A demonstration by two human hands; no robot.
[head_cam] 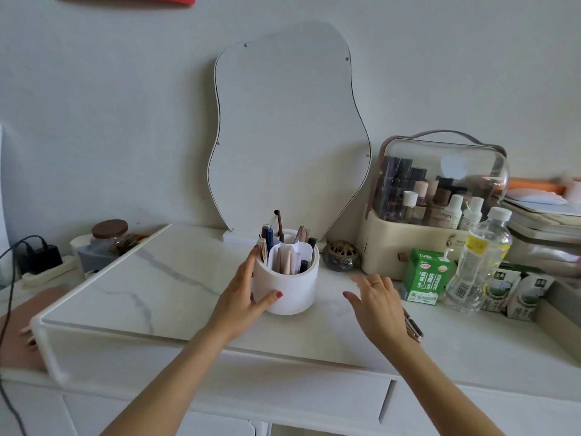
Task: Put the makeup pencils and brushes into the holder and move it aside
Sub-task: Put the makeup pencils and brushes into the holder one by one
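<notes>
Several pencils, brushes upright in white holder.

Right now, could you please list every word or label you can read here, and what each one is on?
"om": end of a word on a white bottle in the clear-lidded cream cosmetics case.
"Ser": cut-off lettering on that case's front.
Green drink carton: Chinese print, too blurred.
Clear plastic bottle's yellow label: unreadable.

The cream cosmetics case shows "Ser", cut off; a bottle inside ends in "om". Carton prints are too blurred.
</notes>
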